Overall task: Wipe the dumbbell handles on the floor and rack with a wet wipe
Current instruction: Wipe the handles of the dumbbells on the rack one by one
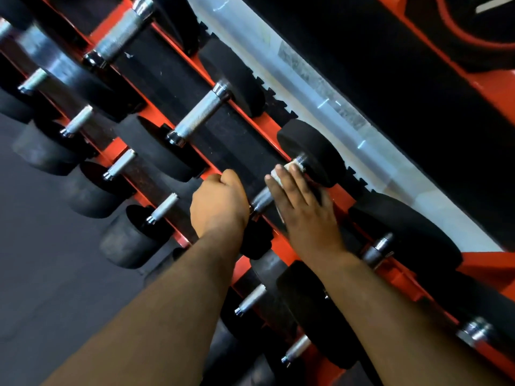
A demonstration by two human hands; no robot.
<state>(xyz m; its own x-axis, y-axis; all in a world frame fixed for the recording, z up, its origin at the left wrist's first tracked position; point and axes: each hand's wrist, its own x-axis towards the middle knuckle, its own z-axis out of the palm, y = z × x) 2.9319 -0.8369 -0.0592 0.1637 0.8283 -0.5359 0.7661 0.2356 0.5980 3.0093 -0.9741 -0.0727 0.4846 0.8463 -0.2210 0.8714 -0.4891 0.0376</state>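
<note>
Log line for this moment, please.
stage: wiping rack dumbbell handle | right hand: flat, pressing wet wipe on handle | left hand: curled at handle's near end

The right hand lies over most of the dumbbell handle at mid-frame, so only a short stretch of metal shows, and the wet wipe peeks out only as a white edge by the fingertips. The left hand curls away from the camera; its fingers are hidden, and what they grip cannot be told. The dumbbells at the upper left are smeared by blur. The rack runs off the frame's edges.
</note>
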